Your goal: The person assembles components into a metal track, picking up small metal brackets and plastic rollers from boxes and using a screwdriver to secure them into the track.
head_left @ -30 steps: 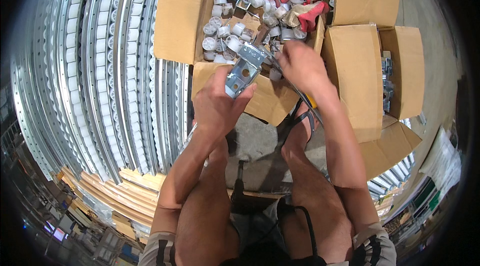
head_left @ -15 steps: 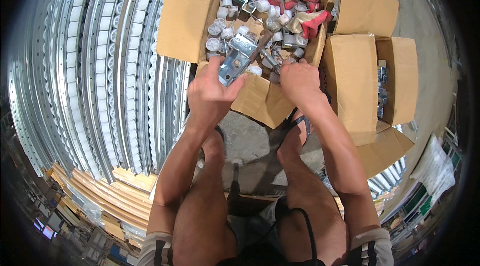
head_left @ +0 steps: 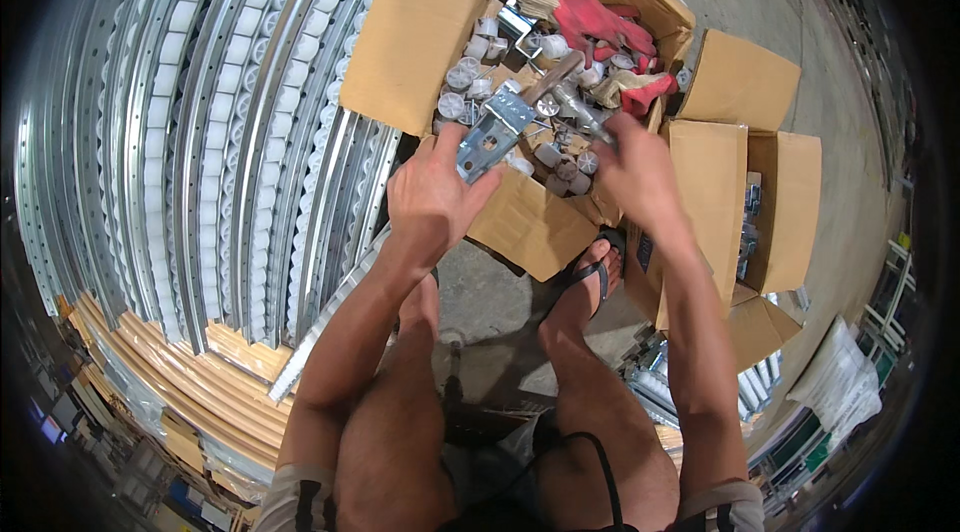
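My left hand (head_left: pixel 432 194) is closed on a shiny metal bracket (head_left: pixel 487 144) with holes in its face, held over the near side of an open cardboard box (head_left: pixel 535 224). In my right hand (head_left: pixel 640 172) is a hammer (head_left: pixel 582 114), its handle metallic and slightly blurred. The brown, rusty-looking hammer head lies close to the bracket's far end; whether they touch I cannot tell. Below them the box holds several white plastic rollers (head_left: pixel 452 106), small metal parts, and red-and-cream work gloves (head_left: pixel 605 20) toward the back.
Long metal roller rails (head_left: pixel 205 132) with white wheels stand in rows at the left, above light-brown strips (head_left: pixel 175 372). Another open cardboard box (head_left: pixel 705 202) with metal parts sits at the right. My sandalled foot (head_left: pixel 598 267) is beside the near box.
The view has shifted, so the boxes appear farther right. My right hand has drawn the hammer a little away from the bracket, while my left hand keeps its hold.
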A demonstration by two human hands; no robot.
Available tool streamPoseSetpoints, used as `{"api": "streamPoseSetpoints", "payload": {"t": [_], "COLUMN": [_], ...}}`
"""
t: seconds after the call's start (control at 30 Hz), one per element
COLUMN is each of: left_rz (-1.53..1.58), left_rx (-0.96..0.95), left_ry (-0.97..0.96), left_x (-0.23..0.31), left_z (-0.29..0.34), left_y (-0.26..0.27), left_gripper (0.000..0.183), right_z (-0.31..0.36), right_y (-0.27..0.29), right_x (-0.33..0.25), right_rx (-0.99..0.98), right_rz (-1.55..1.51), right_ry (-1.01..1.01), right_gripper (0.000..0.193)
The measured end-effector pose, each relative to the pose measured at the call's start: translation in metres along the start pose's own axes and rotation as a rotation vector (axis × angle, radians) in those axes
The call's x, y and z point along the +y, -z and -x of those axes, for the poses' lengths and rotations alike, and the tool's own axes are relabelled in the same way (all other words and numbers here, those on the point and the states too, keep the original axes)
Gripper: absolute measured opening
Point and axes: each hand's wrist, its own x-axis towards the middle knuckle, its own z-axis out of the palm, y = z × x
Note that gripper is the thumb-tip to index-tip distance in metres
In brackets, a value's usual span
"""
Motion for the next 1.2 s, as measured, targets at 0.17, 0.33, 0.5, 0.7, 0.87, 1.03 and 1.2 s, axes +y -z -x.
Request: {"api": "streamPoseSetpoints", "payload": {"t": [0.17,0.33,0.5,0.7,0.87,1.03,1.2], "left_rz": [0.009,-0.003,0.015,0.02,0.022,0.028,0.035], "left_rx": [-0.017,-0.083,0.005,0.07,0.01,0.068,0.071], "left_ry": [-0.001,0.039,-0.01,-0.034,0.003,-0.049,-0.053], "left_x": [0.0,0.004,0.005,0.0,-0.004,-0.004,-0.003], "left_z": [0.003,0.005,0.007,0.003,0.005,0.005,0.005], "left_y": [0.002,0.003,-0.001,0.0,-0.002,-0.008,-0.009], "left_gripper": [0.058,0.057,0.057,0.058,0.056,0.054,0.065], "right_z": [-0.011,0.0,0.005,0.007,0.004,0.012,0.023], "right_y": [0.054,0.039,0.04,0.041,0.054,0.033,0.024], "right_x": [-0.002,-0.007,-0.009,0.002,-0.01,-0.005,-0.005], "right_rx": [-0.169,-0.286,-0.136,-0.146,-0.23,-0.197,-0.073], "right_rz": [-0.899,-0.718,-0.785,-0.629,-0.519,-0.405,-0.602], "right_ry": [-0.285,-0.069,-0.146,-0.108,0.062,0.163,-0.176], "right_gripper": [0.029,0.03,0.033,0.035,0.033,0.037,0.033]}}
